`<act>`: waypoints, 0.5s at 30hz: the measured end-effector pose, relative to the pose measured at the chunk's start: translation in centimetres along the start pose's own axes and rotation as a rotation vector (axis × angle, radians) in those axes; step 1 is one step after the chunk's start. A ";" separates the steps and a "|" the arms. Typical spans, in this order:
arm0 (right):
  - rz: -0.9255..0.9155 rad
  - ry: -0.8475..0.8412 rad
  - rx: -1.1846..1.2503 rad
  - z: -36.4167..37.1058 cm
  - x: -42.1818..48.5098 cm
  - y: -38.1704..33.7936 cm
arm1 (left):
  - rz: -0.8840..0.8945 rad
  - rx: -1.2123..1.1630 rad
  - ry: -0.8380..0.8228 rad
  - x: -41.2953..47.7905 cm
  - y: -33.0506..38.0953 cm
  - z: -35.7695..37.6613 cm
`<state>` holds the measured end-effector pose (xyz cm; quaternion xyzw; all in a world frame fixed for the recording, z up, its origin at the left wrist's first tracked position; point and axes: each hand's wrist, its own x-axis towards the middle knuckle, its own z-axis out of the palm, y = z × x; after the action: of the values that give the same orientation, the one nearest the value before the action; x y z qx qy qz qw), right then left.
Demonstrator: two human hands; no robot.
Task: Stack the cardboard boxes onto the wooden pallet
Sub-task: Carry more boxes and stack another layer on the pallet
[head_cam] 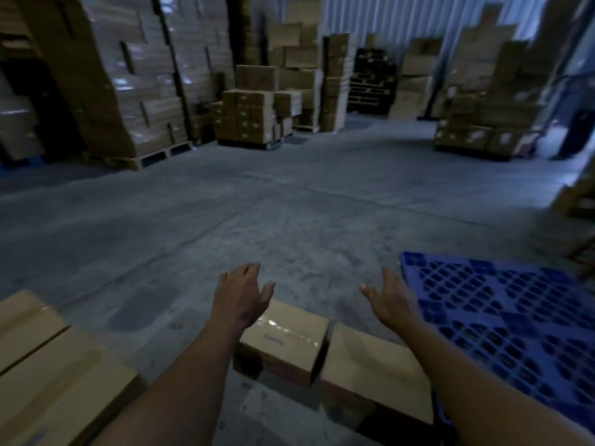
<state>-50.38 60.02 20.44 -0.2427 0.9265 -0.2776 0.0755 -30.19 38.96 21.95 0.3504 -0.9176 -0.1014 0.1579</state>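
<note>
the warehouse floor [289, 201] is bare grey concrete stretching out ahead of me, ringed at the far side by tall stacks of cartons [128, 75] on pallets, some wrapped in film. at my lower right lies a blue plastic pallet [502, 317] with an open lattice top, flat on the floor with nothing on it; i see no wooden pallet near me. at my lower left is a large cardboard box [48, 365], pale brown, cut off by the frame edge. below my arms sit two smaller cardboard boxes side by side: the plain box [370, 365] touches the blue pallet's near edge, and the taped box [286, 336], shiny tape across its top, sits just left of it. my left hand [241, 297] hovers over the taped box's far left corner, fingers spread, gripping nothing. my right hand [391, 300] hovers above the plain box's far edge, just beside the pallet, fingers likewise splayed and empty.
</note>
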 end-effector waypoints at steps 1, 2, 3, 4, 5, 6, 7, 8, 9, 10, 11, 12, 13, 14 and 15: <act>0.041 0.015 -0.010 -1.2 1.1 2.3 | 0.034 -0.007 -0.011 1.2 2.5 1.6; 0.071 0.027 -0.021 -2.0 2.2 4.4 | 0.057 -0.024 -0.021 2.1 4.8 2.9; 0.103 0.028 -0.023 -2.8 3.2 6.7 | 0.085 -0.040 -0.034 3.0 7.1 4.4; 0.132 0.017 -0.022 -3.4 4.1 8.9 | 0.105 -0.061 -0.057 3.7 9.2 5.9; 0.162 -0.001 -0.029 -3.8 4.7 10.5 | 0.121 -0.078 -0.070 4.2 10.8 7.2; 0.192 -0.019 -0.037 -4.2 5.6 12.6 | 0.130 -0.094 -0.097 4.8 12.7 8.8; 0.221 -0.028 -0.045 -4.5 6.2 14.2 | 0.139 -0.102 -0.118 5.3 14.3 10.3; 0.248 -0.033 -0.048 -4.6 7.0 16.0 | 0.147 -0.112 -0.143 5.8 15.9 11.9; 0.273 -0.049 -0.053 -4.6 7.8 17.6 | 0.154 -0.118 -0.171 6.1 17.2 13.3; 0.289 -0.067 -0.046 -4.4 8.3 18.9 | 0.157 -0.122 -0.208 6.2 18.3 14.4; 0.315 -0.100 -0.041 -4.0 8.8 20.4 | 0.165 -0.104 -0.261 6.5 19.2 16.0; 0.323 -0.124 -0.044 -3.2 9.3 22.0 | 0.170 -0.081 -0.308 6.6 19.9 17.4; 0.332 -0.149 -0.043 -2.3 9.7 23.5 | 0.176 -0.067 -0.354 6.9 20.5 19.0; 0.347 -0.171 -0.051 -1.3 9.9 24.7 | 0.168 -0.064 -0.394 7.1 20.8 20.5; 0.376 -0.190 -0.054 -0.3 10.1 25.8 | 0.155 -0.076 -0.419 7.4 20.9 21.9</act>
<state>-69.77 73.95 6.41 -0.0924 0.9513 -0.2097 0.2064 -56.06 50.94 9.45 0.2441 -0.9500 -0.1943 -0.0159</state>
